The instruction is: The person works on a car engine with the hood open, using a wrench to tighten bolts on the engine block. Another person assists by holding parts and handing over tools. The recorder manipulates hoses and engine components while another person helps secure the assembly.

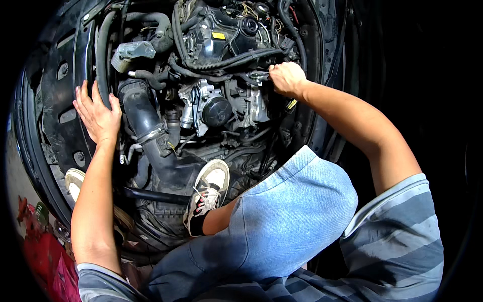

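Engine bay (314,55), broad and dark, walled in dull, dusty metal and bending toward the rim of the view. Within, from upper centre downward, engine (205,46): smooth black plastic on top, rough cast metal below, dense with pipes and brackets. Denim shorts (297,206), pale blue, woven and seamed, stretched over a bent knee in front of the lower part. Striped shirt (397,241), soft, in grey-blue and darker bands. At left, front panel (58,93), flat black sheet with slots and a glossy edge. Beside the engine, air duct (141,111), a smooth black elbow with a clamp band. Upright beside the panel, thick hose (102,55), matt and rounded. White shoe (211,178), scuffed and laced, set among black parts below. Left hand (99,117) spread and unclenched over panel edge and hose. Right hand (288,79) curled closed beside the engine's metal side; cannot tell what, if anything, lies inside the fingers. On the engine itself, silvery housing (200,93), angular and ribbed; round cap (217,111), black and slightly domed; last, yellow label (218,35), small and rectangular.
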Tool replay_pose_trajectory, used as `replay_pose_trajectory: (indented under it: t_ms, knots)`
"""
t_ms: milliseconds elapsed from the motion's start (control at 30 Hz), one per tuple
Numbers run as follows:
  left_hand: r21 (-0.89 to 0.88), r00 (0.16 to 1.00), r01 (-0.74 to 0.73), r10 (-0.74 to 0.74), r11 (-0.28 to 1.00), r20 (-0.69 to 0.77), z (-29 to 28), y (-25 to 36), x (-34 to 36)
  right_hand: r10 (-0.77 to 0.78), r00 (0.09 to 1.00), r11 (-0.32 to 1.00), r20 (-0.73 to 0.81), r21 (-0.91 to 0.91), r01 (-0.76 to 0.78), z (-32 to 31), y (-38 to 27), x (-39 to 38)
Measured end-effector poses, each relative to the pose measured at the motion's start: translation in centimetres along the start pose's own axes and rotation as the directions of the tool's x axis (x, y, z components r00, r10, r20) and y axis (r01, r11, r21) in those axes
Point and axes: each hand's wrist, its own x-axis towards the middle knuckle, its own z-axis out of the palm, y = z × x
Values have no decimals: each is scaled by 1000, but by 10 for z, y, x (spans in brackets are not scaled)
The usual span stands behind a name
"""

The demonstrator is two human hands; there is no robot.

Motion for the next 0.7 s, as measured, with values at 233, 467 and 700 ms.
replay_pose_trajectory:
  t_ms: [233,467,700]
  knots:
    - [-8,1000,-10,10,1000,-13,3,4,3,179,812,842,556,340,-419,-8,21,33]
    - [-5,1000,13,-13,1000,17,-2,1,-1,166,935,918,313,298,-262,-17,7,9]
    - [-27,1000,-1,0,1000,-24,1,-1,-1,24,991,1000,134,2,-25,-11,-14,5]
